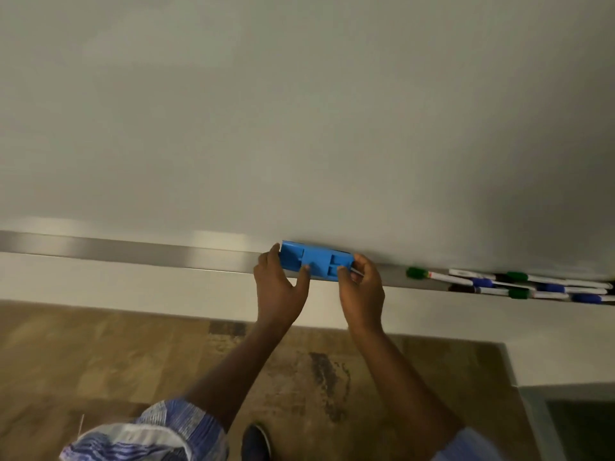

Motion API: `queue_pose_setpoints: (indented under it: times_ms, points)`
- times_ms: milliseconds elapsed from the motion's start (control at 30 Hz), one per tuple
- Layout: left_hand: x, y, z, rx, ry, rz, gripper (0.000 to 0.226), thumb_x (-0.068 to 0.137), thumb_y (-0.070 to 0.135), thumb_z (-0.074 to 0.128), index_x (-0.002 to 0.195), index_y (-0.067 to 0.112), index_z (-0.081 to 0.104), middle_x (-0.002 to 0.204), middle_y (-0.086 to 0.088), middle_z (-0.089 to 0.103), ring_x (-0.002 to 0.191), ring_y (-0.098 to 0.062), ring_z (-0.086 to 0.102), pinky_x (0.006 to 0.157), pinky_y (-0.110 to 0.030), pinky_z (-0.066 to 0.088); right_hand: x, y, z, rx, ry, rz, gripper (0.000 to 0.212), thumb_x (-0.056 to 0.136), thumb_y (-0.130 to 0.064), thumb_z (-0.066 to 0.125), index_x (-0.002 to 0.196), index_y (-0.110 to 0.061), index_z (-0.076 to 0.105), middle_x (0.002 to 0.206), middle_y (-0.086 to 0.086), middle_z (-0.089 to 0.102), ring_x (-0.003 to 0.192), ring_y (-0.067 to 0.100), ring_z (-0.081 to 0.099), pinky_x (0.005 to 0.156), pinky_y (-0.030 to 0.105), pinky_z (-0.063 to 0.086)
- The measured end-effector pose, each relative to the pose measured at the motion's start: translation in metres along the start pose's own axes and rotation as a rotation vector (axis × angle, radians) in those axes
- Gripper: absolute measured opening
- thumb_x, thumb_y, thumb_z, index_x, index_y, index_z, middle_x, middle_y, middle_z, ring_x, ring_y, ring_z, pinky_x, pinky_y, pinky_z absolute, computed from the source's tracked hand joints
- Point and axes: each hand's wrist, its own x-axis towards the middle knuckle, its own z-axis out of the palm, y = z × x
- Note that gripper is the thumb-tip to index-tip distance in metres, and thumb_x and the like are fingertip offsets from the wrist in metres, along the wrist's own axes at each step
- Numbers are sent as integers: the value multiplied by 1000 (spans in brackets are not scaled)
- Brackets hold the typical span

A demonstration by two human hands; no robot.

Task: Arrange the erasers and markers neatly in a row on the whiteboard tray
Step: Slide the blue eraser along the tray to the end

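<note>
A blue plastic eraser [316,261] lies lengthwise on the metal whiteboard tray [133,252], against the board. My left hand [279,287] grips its left end, thumb on the front face. My right hand [361,287] grips its right end. To the right on the tray lies a loose heap of several markers [519,286], white barrels with green, blue and dark caps, some crossing each other. The nearest green cap [416,272] is a short gap right of my right hand.
The whiteboard [299,111] fills the upper view. Below the tray is a pale wall strip, then a wood-pattern floor [116,354] with my shoe [256,442]. A grey frame [565,424] stands at the lower right. The tray's left stretch holds nothing.
</note>
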Motion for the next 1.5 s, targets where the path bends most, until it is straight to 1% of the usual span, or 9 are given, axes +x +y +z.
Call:
queue_pose_setpoints:
  times_ms: [233,367,500,733,833,933,1033,1167,1500]
  points:
    - [50,-78,-84,126,41,-82,78,90,40,71,150,8,35,144,-12,50,128,-27,46,103,-40,43,-32,-22,115,-30,-148,48,35,91,-18,62,126,-19,58,113,-3,65,81,-5,56,57,-5,38]
    - [73,-115,-114,178,27,-123,79,88,41,73,149,8,36,144,-12,51,128,-29,47,104,-44,43,-41,-27,157,-45,-221,88,35,91,-18,61,125,-21,59,113,-4,68,89,3,60,76,7,43]
    - [85,-142,-126,203,13,-157,78,88,42,73,149,8,37,144,-12,52,129,-30,48,106,-46,43,-43,-30,184,-59,-275,92,34,91,-18,60,124,-22,59,109,-8,65,82,-7,56,61,-5,37]
    - [89,-163,-125,323,27,-136,67,87,40,72,138,7,44,136,-13,56,123,-33,54,101,-46,44,-43,-29,203,-119,-335,85,32,91,-17,59,123,-17,62,116,-3,68,94,4,60,66,-1,36]
    - [82,-164,-120,458,3,-19,72,87,40,70,143,8,40,152,-19,42,136,-38,43,109,-51,37,-46,-28,202,-172,-372,41,37,92,-18,59,129,-16,59,123,0,67,102,7,61,72,-1,37]
    - [70,-167,-112,601,-107,206,81,93,49,58,158,17,22,166,-20,15,150,-38,20,119,-53,24,-51,-23,195,-276,-347,-138,41,92,-19,62,132,-15,55,127,3,64,112,15,62,84,11,44]
    - [60,-177,-107,726,-242,326,77,100,60,36,161,29,1,168,-14,-8,155,-35,-6,123,-58,13,-54,-5,184,-528,-339,-329,59,93,-32,61,146,-17,39,152,5,43,139,21,42,110,30,41]
    - [57,-183,-110,799,-262,277,77,98,68,21,160,31,-6,167,-11,-18,153,-34,-16,123,-59,5,-51,33,164,-997,-408,-460,81,95,-57,39,157,-23,0,165,7,-10,152,28,-8,124,50,4]
    - [56,-175,-111,845,-279,205,85,92,73,16,158,27,-14,164,-14,-27,151,-37,-22,123,-59,0,-43,53,140,-1088,-454,-516,85,94,-60,37,155,-24,-10,164,7,-18,151,30,-16,123,53,2]
